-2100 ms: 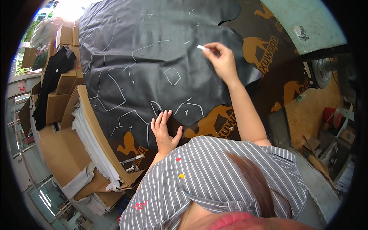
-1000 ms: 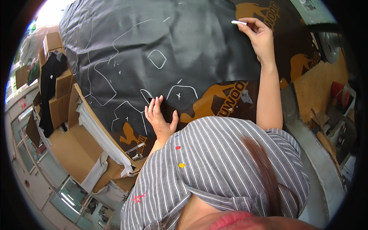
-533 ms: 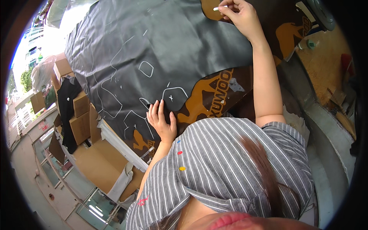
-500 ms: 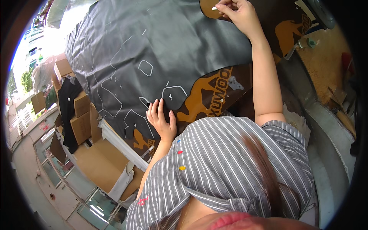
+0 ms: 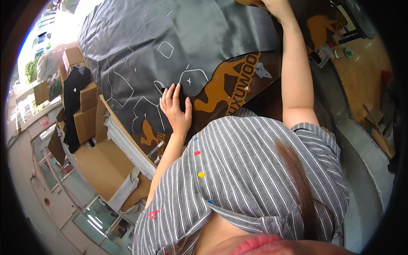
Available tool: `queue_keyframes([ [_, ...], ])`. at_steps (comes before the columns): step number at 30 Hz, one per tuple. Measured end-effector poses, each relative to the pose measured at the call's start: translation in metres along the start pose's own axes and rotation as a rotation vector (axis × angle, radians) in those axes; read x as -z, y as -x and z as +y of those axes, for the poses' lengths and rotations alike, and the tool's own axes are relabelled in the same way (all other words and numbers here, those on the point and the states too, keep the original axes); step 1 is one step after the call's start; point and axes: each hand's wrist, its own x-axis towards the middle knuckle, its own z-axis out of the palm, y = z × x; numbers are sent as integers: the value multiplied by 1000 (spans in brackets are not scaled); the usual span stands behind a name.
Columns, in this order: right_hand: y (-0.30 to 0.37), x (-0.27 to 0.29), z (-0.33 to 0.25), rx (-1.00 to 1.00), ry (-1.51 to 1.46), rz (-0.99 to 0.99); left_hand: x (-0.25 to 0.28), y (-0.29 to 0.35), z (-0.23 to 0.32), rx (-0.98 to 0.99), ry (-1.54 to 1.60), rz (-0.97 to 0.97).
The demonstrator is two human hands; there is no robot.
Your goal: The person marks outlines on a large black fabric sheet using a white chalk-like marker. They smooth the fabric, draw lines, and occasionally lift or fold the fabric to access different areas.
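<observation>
A large dark grey sheet, leather-like [image 5: 140, 38], lies over a brown board with orange print [image 5: 240, 80]. White outlines and small marks are drawn on it: closed shapes, angled lines and a cross. My left hand [image 5: 176, 110] rests flat at the sheet's near edge, fingers stretched out and nothing in its grasp. Its fingertips touch the sheet beside a drawn outline and a small black spot. My right hand [image 5: 278, 7] reaches far forward over the board to the top edge of the view. Its fingers are cut off there, so what they hold is hidden.
Cardboard boxes [image 5: 87, 119] with a black cloth [image 5: 75, 102] on them stand at the left, an open carton [image 5: 102, 170] nearer. At the right are a grey curved surface [image 5: 361, 157], a wooden surface [image 5: 361, 72] and a small green-capped container [image 5: 346, 52].
My right hand has gone farther forward, mostly out of view; earlier it pinched a short white chalk-like stick. The view has shifted, and my left hand stays at about the same spot on the sheet.
</observation>
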Motion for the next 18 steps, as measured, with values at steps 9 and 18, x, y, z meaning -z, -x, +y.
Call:
queue_keyframes([
  [9,114,-52,-62,132,41,-334,51,38,-39,430,318,253],
  [18,72,-53,-15,151,297,47,76,110,-141,1271,1128,647],
])
